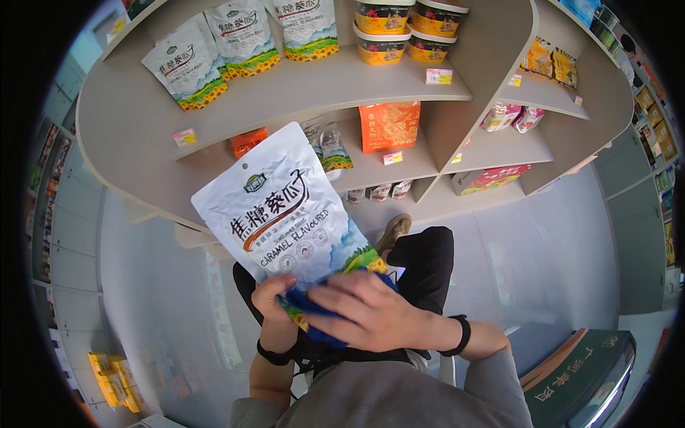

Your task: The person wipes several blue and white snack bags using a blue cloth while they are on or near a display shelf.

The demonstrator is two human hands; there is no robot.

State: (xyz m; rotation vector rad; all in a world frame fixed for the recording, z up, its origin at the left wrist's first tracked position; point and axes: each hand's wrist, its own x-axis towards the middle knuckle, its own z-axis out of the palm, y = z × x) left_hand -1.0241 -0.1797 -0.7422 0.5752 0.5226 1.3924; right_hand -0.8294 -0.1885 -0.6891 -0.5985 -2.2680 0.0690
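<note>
A white pouch of caramel-flavoured sunflower seeds [289,214] is held up before my chest, its printed front facing me and its top tilted to the left. My left hand [275,299] grips the pouch by its lower left edge, thumb on the front. Pressed against the lower front is a dark blue cloth [321,307] under my right hand [364,310], whose fingers are blurred. The cloth and fingers hide most of the pouch's printed bottom part.
A beige shelf unit [321,85] with a rounded end stands ahead. Similar pouches [243,40] and stacked tubs [381,48] sit on its upper shelf. An orange packet [389,128] stands lower down. At lower right is a green chest freezer [578,369]; yellow packages [115,380] lie at lower left.
</note>
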